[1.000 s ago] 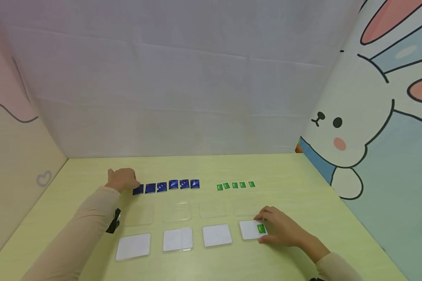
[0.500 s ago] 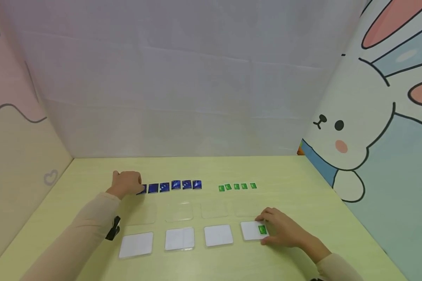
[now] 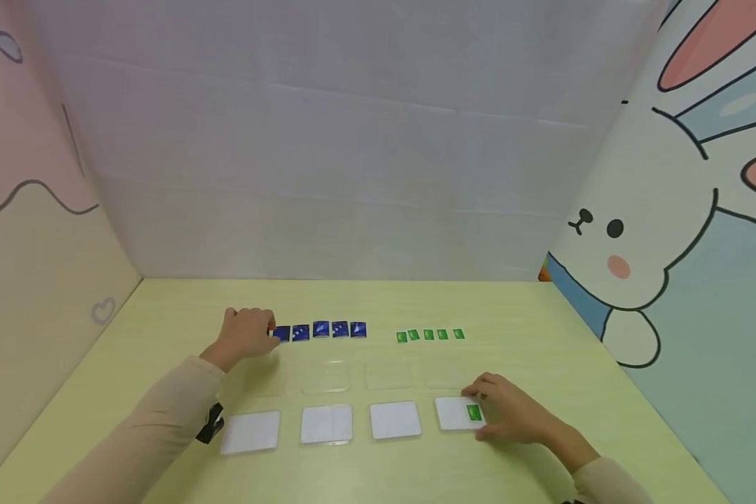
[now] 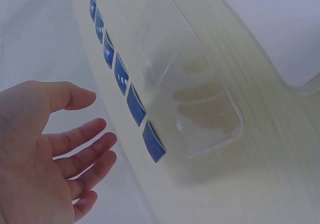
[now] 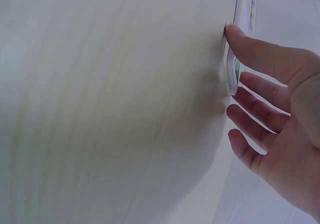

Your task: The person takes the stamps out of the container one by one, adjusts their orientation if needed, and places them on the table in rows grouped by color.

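My left hand is at the left end of a row of small blue square stickers, its fingers hiding most of the leftmost one. In the left wrist view, my left hand has loosely bent, spread fingers with nothing between them; several blue stickers lie beside the fingertips. My right hand holds the right end of a flat white box, thumb on the near edge and fingers at the far edge. A green square sticker sits on that box. The right wrist view shows my right thumb against the box's edge.
Three more flat white boxes lie in line to the left. Behind them are several clear plastic lids. A row of small green stickers lies farther back. A white wall stands behind the pale table.
My left hand has shifted to the right along the blue row, covering more of the leftmost sticker. The right hand keeps its hold on the white box. The head view has turned slightly.
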`<state>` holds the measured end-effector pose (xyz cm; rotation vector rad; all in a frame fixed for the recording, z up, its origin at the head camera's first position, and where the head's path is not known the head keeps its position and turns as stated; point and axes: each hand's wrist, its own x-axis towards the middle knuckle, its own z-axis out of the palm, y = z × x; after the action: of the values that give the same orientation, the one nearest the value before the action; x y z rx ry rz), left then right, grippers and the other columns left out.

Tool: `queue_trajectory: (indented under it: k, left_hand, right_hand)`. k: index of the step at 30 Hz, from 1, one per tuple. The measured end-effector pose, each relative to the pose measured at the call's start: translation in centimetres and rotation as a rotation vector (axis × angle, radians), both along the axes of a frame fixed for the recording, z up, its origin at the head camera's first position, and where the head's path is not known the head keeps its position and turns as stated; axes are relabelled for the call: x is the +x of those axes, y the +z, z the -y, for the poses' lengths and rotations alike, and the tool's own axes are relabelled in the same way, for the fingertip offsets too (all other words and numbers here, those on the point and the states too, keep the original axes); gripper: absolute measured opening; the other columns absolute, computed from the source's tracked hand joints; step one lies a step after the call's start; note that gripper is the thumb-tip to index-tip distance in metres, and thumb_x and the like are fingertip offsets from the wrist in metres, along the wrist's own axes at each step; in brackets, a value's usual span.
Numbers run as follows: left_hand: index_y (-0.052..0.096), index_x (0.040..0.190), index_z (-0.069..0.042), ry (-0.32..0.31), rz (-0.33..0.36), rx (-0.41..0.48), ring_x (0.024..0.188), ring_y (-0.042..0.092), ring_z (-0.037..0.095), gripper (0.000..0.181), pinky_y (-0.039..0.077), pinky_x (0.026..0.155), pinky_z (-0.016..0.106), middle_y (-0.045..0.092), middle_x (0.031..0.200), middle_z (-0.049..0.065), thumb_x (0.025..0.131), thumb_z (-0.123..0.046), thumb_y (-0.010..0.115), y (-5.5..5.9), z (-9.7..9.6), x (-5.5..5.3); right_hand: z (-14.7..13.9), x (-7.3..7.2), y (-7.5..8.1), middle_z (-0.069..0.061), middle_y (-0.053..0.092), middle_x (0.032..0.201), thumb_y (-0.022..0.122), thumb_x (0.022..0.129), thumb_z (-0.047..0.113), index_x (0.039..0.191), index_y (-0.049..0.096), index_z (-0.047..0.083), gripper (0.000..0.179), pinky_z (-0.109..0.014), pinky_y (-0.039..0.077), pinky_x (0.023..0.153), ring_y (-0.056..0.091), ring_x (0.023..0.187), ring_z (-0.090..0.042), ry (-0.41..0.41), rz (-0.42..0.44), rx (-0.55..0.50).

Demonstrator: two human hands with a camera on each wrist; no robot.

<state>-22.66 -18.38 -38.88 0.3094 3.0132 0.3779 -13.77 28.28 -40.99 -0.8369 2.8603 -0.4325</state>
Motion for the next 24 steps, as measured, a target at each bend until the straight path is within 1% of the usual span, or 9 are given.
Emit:
queue_trajectory:
  k: [5, 8, 13, 19, 24]
  left_hand:
    - [0.064, 0.100, -0.005, -0.034, -0.026, -0.001, 0.082, 0.058, 0.025, 0.027, 0.034, 0.085, 0.050, 0.067, 0.092, 0.008, 0.083, -0.026, 0.066, 0.4, -1.7, 0.6]
    - [0.065, 0.099, -0.006, -0.057, -0.032, -0.005, 0.084, 0.057, 0.025, 0.026, 0.034, 0.085, 0.049, 0.066, 0.092, 0.006, 0.083, -0.026, 0.067, 0.6, -3.0, 0.9]
    - [0.065, 0.100, -0.008, -0.111, -0.043, -0.017, 0.088, 0.057, 0.026, 0.024, 0.034, 0.087, 0.049, 0.065, 0.095, 0.005, 0.085, -0.027, 0.065, 1.0, -5.0, 1.5]
    - [0.066, 0.099, -0.010, -0.176, -0.082, -0.022, 0.092, 0.058, 0.029, 0.023, 0.036, 0.090, 0.050, 0.066, 0.100, 0.006, 0.084, -0.027, 0.065, 1.5, -7.4, 2.4]
    - [0.066, 0.098, -0.010, -0.228, -0.086, 0.007, 0.094, 0.057, 0.029, 0.021, 0.035, 0.093, 0.050, 0.066, 0.101, 0.007, 0.085, -0.027, 0.067, 1.7, -9.7, 3.2]
  right_hand:
    - [-0.6, -0.1, -0.1, 0.003, 0.061, 0.112, 0.083, 0.071, 0.035, 0.118, 0.063, 0.011, 0.056, -0.034, 0.048, 0.090, 0.057, 0.099, -0.014, 0.026, 0.022, -0.088]
    - [-0.8, -0.1, -0.2, 0.003, 0.061, 0.112, 0.083, 0.071, 0.036, 0.117, 0.063, 0.012, 0.056, -0.031, 0.048, 0.089, 0.056, 0.098, -0.013, 0.018, 0.052, -0.120]
    - [-0.8, -0.4, -0.3, 0.004, 0.062, 0.113, 0.082, 0.072, 0.037, 0.116, 0.064, 0.013, 0.054, -0.030, 0.048, 0.089, 0.056, 0.099, -0.012, 0.000, 0.075, -0.116]
    - [-0.8, -0.6, -0.2, 0.002, 0.062, 0.113, 0.083, 0.071, 0.035, 0.116, 0.064, 0.012, 0.053, -0.026, 0.047, 0.084, 0.056, 0.098, -0.012, -0.012, 0.094, -0.123]
    - [-0.8, -0.6, -0.3, 0.001, 0.062, 0.112, 0.083, 0.071, 0.033, 0.115, 0.065, 0.012, 0.052, -0.025, 0.046, 0.082, 0.055, 0.097, -0.011, -0.010, 0.096, -0.124]
